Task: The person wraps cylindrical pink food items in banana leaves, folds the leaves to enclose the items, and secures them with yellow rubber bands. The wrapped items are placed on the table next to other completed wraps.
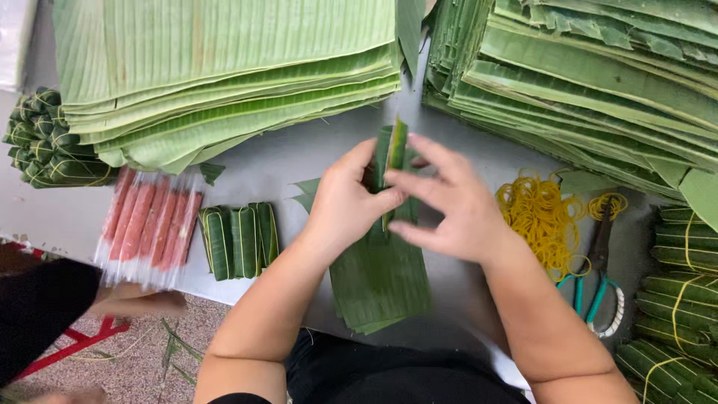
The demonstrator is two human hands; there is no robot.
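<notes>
Grey table [299, 161] fills mid-frame, where the left hand [345, 202] and right hand [456, 206] pinch a folded leaf roll [394, 150] — long axis upright, tip toward the frame's top — over cut leaf pieces [381, 280]. Clear-wrapped pink sausages [149, 224] lie lower left, yellow rubber bands [538, 213] right.

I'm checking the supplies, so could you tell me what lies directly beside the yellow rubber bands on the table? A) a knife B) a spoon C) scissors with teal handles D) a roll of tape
C: scissors with teal handles lie just right of the rubber bands.
</notes>
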